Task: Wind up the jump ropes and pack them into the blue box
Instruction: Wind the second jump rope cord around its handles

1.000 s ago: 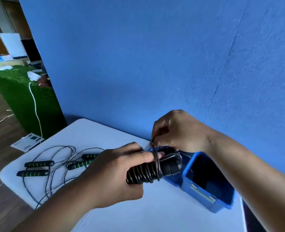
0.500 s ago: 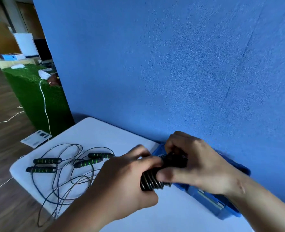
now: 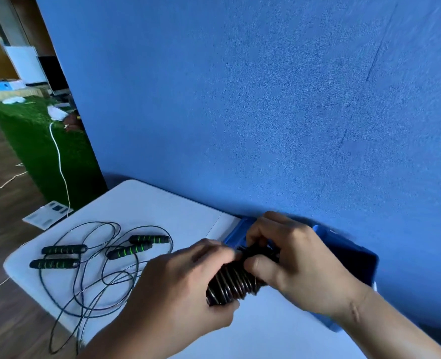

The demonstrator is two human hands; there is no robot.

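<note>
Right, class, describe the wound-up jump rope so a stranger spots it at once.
Find the white table against the blue wall, then the blue box on its right. Beside the box, the left hand and right hand hold a black bundle: cord coiled round the handles, unlike the loose ropes sprawled to the left.

Light is soft and even, with a cool blue cast over the white table (image 3: 162,211). A dark shadow band runs along the foot of the blue wall (image 3: 266,99); the blue box (image 3: 236,234) interior reads nearly black. Small highlights glint on the wound jump rope (image 3: 232,283). My left hand (image 3: 178,286) blurs at the fingertips (image 3: 222,252); my right hand (image 3: 299,268) is sharper. Wide-angle bending tilts the wall's left edge.
</note>
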